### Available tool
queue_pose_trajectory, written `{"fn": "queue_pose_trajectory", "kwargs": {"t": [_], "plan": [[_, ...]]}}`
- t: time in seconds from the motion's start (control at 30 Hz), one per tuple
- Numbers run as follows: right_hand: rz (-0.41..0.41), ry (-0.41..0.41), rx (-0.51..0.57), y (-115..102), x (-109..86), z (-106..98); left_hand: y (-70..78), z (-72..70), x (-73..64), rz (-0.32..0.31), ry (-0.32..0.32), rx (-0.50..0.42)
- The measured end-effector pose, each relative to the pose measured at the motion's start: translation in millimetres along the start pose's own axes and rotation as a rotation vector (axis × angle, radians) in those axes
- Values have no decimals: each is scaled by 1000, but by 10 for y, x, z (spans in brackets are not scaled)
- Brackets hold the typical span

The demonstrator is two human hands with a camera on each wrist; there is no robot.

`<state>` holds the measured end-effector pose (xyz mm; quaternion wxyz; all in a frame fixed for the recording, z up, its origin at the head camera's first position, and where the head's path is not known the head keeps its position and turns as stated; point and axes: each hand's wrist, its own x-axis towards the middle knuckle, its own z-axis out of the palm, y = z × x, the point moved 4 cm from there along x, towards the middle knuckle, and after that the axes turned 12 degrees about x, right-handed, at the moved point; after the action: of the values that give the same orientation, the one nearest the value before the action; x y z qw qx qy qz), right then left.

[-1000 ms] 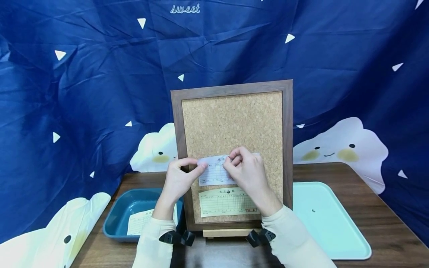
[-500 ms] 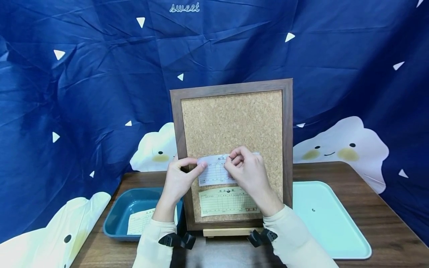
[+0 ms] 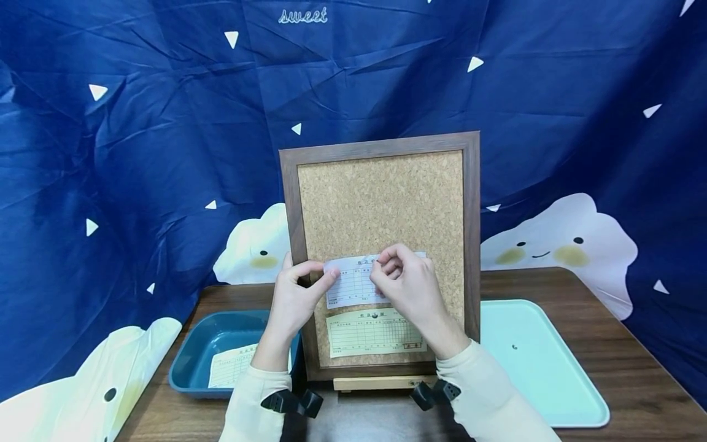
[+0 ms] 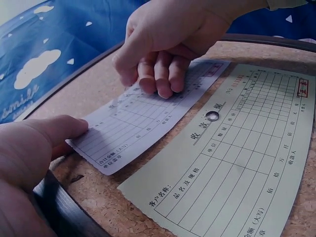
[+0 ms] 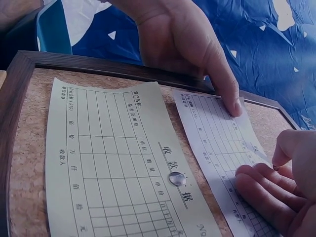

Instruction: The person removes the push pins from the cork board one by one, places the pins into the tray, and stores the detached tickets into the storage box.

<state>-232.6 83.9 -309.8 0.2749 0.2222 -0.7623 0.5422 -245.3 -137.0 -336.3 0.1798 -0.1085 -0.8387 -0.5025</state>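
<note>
A white receipt slip (image 3: 350, 288) lies against the cork board (image 3: 381, 202), above a pale green receipt slip (image 3: 375, 334). My left hand (image 3: 295, 298) pinches the white slip's left edge, the thumb (image 4: 69, 127) on its face. At the slip's upper middle, my right hand (image 3: 405, 279) has thumb and forefinger pressed together, its other fingers curled. A tiny dark bit between them in the right wrist view looks like a thumbtack (image 5: 276, 168), mostly hidden. A silver thumbtack (image 5: 177, 178) holds the green slip near its printed title.
The framed board leans on a small wooden easel (image 3: 381, 383). To the left, a blue bin (image 3: 193, 344) holds another receipt slip (image 3: 229, 368). On the right, a mint tray (image 3: 552, 374) bears a small thumbtack (image 3: 515, 347). A blue printed cloth (image 3: 386, 67) hangs behind the table.
Both hands stay in nearly the same place at the white slip. The right hand shifts only slightly; the whole view moves a little.
</note>
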Motion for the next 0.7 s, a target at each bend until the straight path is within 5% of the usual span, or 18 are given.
{"fn": "queue_pose_trajectory", "kwargs": {"t": [0.7], "plan": [[-43,-4,-24,27,-29,-30,-25,22,-45,14,4,42]]}}
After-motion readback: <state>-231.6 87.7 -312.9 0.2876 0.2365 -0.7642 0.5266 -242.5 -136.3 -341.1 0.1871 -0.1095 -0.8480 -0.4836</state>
